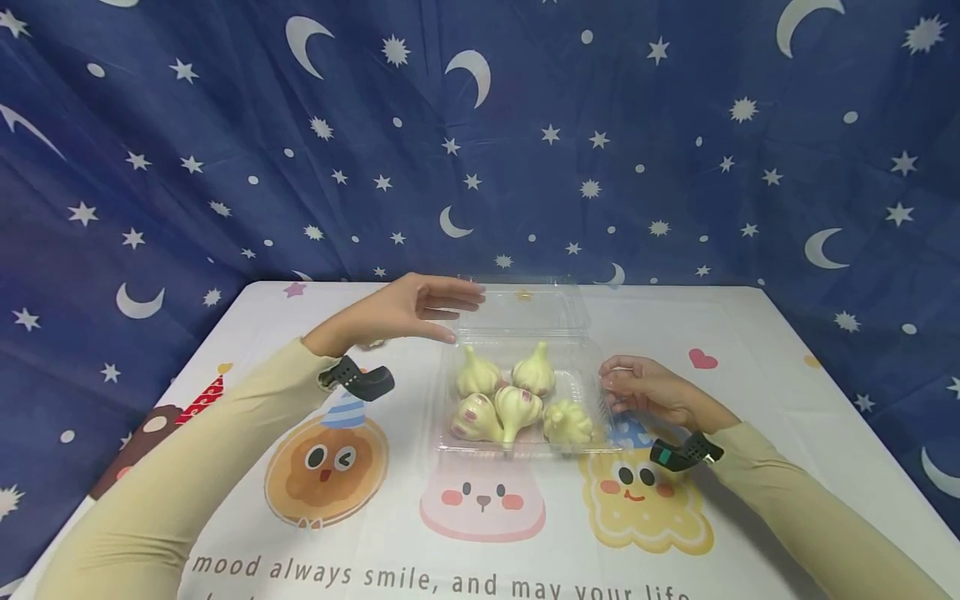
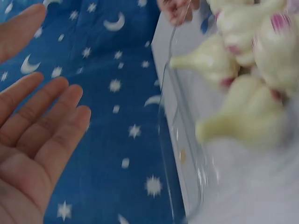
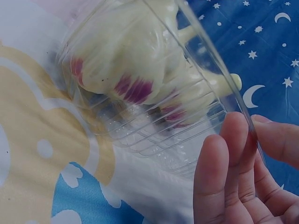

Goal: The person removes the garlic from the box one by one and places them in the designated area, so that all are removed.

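Note:
A clear plastic clamshell box [image 1: 570, 385] lies on the table with its lid [image 1: 551, 310] folded back toward the far edge. Several pale garlic bulbs [image 1: 534, 372] with purple patches fill most of the base. My left hand [image 1: 426, 307] is stretched out beside the lid's left side; in the left wrist view its fingers [image 2: 44, 105] are spread and hold nothing. At the box's right side, my right hand [image 1: 648, 392] pinches the rim between thumb and fingers, as the right wrist view shows at the fingertips [image 3: 236, 126].
A white tablecloth [image 1: 405, 533] printed with cartoon figures and lettering covers the table. Behind it hangs a blue curtain [image 1: 525, 125] with moons and stars. A small object [image 1: 372, 343] lies partly hidden behind my left wrist.

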Demonstrator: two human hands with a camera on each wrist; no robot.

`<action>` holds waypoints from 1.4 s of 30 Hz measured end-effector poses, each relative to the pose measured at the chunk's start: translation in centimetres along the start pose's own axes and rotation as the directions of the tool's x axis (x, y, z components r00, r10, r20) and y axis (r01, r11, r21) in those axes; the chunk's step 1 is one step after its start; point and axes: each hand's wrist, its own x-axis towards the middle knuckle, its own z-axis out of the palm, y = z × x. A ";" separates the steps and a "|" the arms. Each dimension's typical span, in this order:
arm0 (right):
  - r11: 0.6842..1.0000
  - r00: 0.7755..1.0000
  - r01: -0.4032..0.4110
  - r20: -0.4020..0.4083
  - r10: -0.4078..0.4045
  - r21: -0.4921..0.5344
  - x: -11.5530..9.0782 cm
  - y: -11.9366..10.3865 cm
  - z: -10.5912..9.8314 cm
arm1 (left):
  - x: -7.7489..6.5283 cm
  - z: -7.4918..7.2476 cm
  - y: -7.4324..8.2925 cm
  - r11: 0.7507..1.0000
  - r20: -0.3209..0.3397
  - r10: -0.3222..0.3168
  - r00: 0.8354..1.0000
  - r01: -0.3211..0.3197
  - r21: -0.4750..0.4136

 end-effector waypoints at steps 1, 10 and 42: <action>1.000 1.000 0.000 0.000 0.000 0.000 0.0 0.0 0.0 | 0.6 0.4 0.1 1.000 0.036 0.015 0.999 -0.016 0.005; 1.000 1.000 -0.019 -0.017 0.019 -0.004 0.0 0.2 -0.1 | 5.7 4.7 0.2 0.998 0.293 0.062 0.954 -0.065 -0.001; 0.998 1.000 -0.007 -0.021 0.006 -0.060 0.1 0.1 -0.3 | 10.9 11.7 -3.6 0.981 0.534 -0.124 0.836 0.023 0.193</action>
